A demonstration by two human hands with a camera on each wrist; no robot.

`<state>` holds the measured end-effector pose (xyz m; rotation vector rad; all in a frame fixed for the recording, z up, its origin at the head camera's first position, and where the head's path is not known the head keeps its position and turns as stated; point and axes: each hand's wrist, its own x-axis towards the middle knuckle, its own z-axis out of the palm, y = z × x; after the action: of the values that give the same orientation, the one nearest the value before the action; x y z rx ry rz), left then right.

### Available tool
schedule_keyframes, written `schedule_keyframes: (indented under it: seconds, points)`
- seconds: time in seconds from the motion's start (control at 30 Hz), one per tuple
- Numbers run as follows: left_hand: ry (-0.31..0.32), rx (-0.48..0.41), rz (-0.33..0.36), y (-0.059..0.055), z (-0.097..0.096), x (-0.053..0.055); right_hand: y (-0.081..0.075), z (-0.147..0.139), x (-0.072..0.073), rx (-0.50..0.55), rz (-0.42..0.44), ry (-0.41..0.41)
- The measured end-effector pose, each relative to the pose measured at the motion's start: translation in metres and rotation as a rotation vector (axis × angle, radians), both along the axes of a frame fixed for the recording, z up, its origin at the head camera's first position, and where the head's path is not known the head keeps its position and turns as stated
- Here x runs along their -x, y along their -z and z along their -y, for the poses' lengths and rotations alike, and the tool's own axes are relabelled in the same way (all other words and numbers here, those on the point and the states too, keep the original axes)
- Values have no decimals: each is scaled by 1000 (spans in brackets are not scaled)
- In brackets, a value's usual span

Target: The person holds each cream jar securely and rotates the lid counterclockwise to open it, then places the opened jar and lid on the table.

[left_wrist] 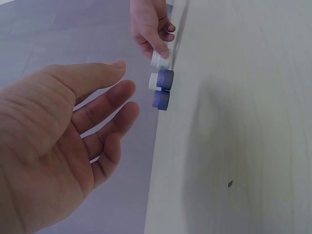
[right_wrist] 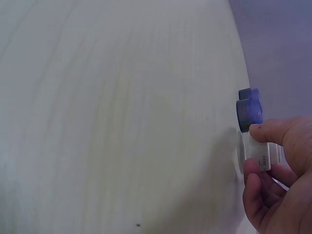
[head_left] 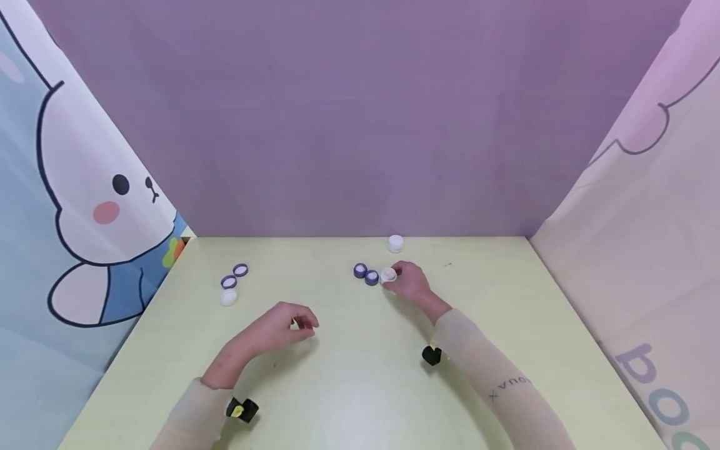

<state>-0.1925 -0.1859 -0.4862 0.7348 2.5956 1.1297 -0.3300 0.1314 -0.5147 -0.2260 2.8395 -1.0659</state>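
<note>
In the head view my right hand (head_left: 413, 284) pinches a small white jar (head_left: 388, 275) between thumb and fingers. The same jar (right_wrist: 257, 152) shows pale print on its side in the right wrist view, low at the table surface. Directly left of it stand two small purple jars (head_left: 371, 277), side by side with pale insides. My left hand (head_left: 284, 328) hovers over the middle of the table, fingers loosely bent, nothing held. From the left wrist view, its palm (left_wrist: 39, 141) and spread fingers face the row of jars.
Another white jar (head_left: 396, 244) stands at the table's back edge. On the left lie two purple-rimmed lids (head_left: 240, 270) and a white lid (head_left: 229, 297) in a short row. A purple backdrop (head_left: 360, 125) rises behind the pale table (head_left: 349, 400), with printed curtains (head_left: 107, 175) at both sides.
</note>
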Motion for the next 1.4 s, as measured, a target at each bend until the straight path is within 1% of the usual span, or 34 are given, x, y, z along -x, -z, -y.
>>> schedule_keyframes:
  seconds: [0.2,0.4,0.67,0.97,1.23,1.4]
  points:
    - [-3,-4,11,1,-2,1,1,-5,3,18,-15,-8]
    - [2,5,15,5,-1,1,7,-5,8,-14,-18,-30]
    - [12,-11,23,4,1,1,4,0,8,-18,-20,-32]
    - [18,3,38,5,2,0,8,1,6,-36,-25,-50]
    - [3,13,43,4,3,-1,11,1,8,-13,21,-27]
    - [-3,14,50,4,4,-4,10,0,6,-8,25,-32]
